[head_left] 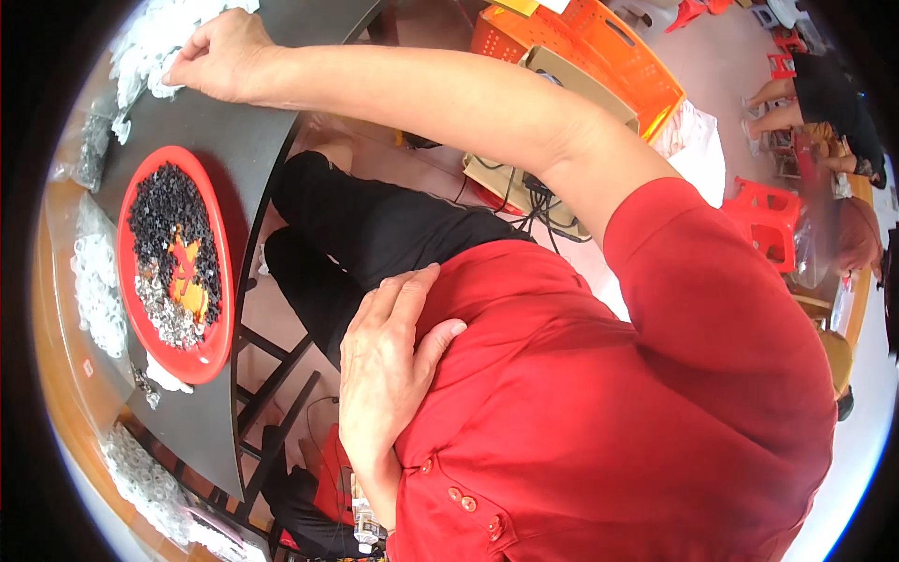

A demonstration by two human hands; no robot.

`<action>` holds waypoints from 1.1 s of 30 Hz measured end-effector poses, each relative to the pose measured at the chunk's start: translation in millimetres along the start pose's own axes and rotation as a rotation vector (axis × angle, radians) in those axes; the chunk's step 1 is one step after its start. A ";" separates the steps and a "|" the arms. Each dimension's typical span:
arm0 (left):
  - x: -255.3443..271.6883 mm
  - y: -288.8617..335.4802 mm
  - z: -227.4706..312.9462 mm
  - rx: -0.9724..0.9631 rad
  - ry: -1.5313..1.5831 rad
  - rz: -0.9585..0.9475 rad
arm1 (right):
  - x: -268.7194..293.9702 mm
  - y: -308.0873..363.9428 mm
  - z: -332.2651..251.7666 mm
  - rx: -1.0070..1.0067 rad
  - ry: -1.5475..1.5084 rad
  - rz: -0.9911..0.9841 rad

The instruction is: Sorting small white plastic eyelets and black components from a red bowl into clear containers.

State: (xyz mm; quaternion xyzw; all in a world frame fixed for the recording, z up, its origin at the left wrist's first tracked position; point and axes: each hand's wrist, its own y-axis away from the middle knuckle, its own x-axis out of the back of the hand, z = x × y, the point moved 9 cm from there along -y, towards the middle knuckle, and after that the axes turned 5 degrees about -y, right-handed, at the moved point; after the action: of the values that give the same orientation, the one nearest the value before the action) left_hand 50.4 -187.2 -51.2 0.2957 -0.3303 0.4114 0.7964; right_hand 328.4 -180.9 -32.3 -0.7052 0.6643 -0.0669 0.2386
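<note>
My right hand [225, 61] reaches out over the dark table [211, 431], its thumb and fingers pinched together at the edge of a heap of thin white pieces [150, 42]. What is between those fingertips is too small to tell. My left hand [389, 361] lies flat on my red shirt near my lap, fingers stretched, holding nothing. Between the table's edge and its far side stands a red oval-looking plate [225, 323]. Many small black pieces [169, 211] and small clear or silvery pieces [169, 314] lie in it, around a bare patch with an orange and red pattern.
Clear bags of white pieces [98, 290] line the table's far side, with another bag [140, 478] lower down. An orange crate [599, 47] and a cardboard box [571, 84] stand beside me, near loose cables [538, 206]. Red stools [763, 225] and other people are farther off.
</note>
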 end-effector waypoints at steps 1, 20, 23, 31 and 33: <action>-1.0 -2.2 2.2 -0.005 -0.003 -0.008 | 5.8 3.3 2.1 -0.057 0.073 0.026; 1.3 0.0 -8.5 0.017 -0.007 -0.020 | -0.9 7.9 5.3 -0.097 0.071 -0.015; 0.3 -6.9 -1.3 -0.054 0.007 -0.027 | 12.4 -1.9 10.2 0.043 0.204 0.017; 13.1 3.8 -2.2 -0.037 0.113 0.017 | -12.1 9.2 9.7 0.014 0.055 0.125; 27.4 1.5 9.0 -0.072 0.128 0.014 | -2.5 10.6 8.6 -0.015 0.093 0.147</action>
State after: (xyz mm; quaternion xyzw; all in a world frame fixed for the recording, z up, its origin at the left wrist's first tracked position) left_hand 58.7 -180.5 -24.4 0.2376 -0.2955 0.4230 0.8230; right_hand 322.1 -176.4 -43.8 -0.6524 0.7251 -0.0771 0.2066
